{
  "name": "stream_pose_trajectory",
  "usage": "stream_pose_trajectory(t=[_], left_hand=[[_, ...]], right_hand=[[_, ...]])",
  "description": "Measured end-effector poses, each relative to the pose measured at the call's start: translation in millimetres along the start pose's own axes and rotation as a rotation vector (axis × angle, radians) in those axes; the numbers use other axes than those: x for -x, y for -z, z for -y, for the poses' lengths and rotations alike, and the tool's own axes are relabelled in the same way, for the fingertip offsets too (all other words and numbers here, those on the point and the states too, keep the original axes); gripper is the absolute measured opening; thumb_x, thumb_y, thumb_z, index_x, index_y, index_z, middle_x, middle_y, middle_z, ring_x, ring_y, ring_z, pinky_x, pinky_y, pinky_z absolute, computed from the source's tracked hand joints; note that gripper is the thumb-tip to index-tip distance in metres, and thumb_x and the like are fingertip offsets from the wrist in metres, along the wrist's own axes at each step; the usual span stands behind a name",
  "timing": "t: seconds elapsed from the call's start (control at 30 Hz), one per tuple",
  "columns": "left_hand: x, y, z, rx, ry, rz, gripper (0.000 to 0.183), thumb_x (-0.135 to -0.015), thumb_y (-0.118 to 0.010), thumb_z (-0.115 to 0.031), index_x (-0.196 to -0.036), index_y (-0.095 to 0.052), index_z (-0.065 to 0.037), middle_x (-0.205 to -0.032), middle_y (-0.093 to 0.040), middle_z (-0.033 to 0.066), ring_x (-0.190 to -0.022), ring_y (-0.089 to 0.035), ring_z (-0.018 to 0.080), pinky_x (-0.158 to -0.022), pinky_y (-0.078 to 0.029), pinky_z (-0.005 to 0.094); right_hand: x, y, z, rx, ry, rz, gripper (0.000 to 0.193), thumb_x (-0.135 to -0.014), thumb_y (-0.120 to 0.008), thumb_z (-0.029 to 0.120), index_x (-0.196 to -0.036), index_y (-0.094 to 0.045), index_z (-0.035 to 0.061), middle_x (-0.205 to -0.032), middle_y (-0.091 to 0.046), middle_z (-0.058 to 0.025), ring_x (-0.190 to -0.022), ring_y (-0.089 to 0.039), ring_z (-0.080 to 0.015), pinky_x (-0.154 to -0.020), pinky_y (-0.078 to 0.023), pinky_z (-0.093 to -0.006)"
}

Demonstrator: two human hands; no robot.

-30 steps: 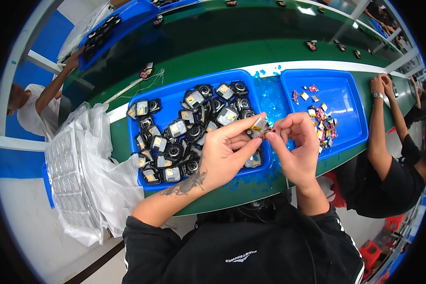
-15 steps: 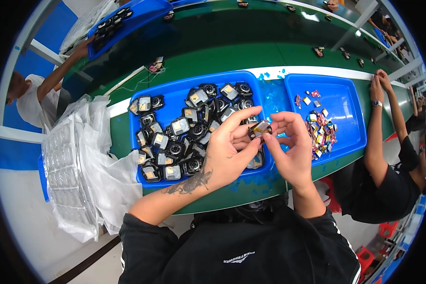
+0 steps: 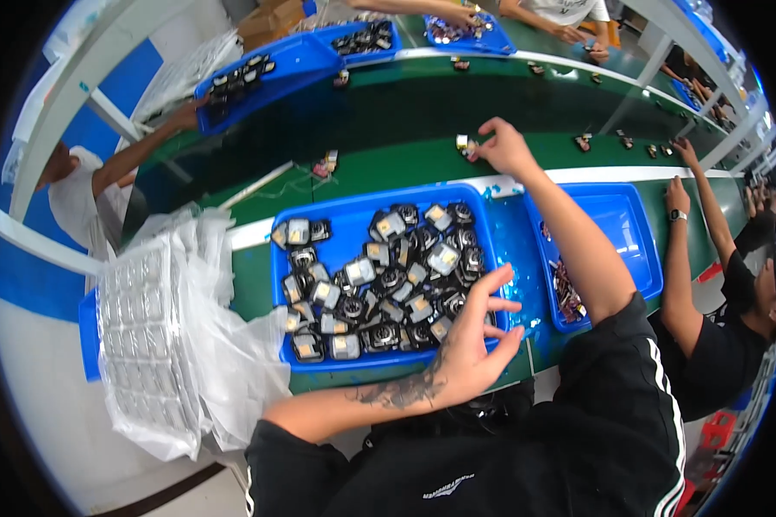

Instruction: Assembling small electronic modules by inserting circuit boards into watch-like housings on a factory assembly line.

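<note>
Small module at right hand, beyond left hand

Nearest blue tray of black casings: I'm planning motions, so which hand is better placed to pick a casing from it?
Likely the left hand: it looks empty and open, at the near right corner of the blue tray. The right hand is out over the green surface, at a small part.

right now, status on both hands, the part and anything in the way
Right hand at small part on green belt, grip unclear. Left hand open, empty, near left tray. Right forearm crosses over right tray.
</note>
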State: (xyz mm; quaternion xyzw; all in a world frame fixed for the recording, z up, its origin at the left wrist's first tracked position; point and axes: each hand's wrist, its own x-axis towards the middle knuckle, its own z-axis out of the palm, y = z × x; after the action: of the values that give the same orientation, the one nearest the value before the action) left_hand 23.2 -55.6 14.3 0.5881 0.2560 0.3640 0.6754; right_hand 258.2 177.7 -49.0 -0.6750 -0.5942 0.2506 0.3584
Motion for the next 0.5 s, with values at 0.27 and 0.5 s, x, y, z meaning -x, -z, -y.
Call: stream_pose_trajectory(t=[0.27, 0.5], left_hand=[[0, 7, -16, -0.002, -0.05, -0.038, 0.069, -0.087, -0.058, 0.006, -0.145, -0.023, -0.006, -0.142, -0.038, 0.0186, -0.11, -0.056, 0.0179, -0.082, -0.049, 0.0289], [-2, 17, -27, 0.078, -0.222, -0.234, 0.061, -0.088, -0.054, 0.006, -0.142, -0.027, -0.002, -0.134, -0.045, 0.0192, -0.107, -0.055, 0.0196, -0.083, -0.049, 0.0295]], right_hand=[[-1, 5, 0, 0.181, -0.102, -0.02, 0.043, -0.069, -0.081, 0.017, -0.107, -0.065, 0.0047, -0.097, -0.066, -0.013, -0.088, -0.065, -0.0251, -0.078, -0.051, -0.0354], [56, -21, 99, 0.098, 0.394, 0.235, 0.03, -0.077, -0.073, 0.014, -0.105, -0.067, 0.0065, -0.099, -0.066, -0.0133, -0.087, -0.065, -0.0249, -0.076, -0.052, -0.0367]])
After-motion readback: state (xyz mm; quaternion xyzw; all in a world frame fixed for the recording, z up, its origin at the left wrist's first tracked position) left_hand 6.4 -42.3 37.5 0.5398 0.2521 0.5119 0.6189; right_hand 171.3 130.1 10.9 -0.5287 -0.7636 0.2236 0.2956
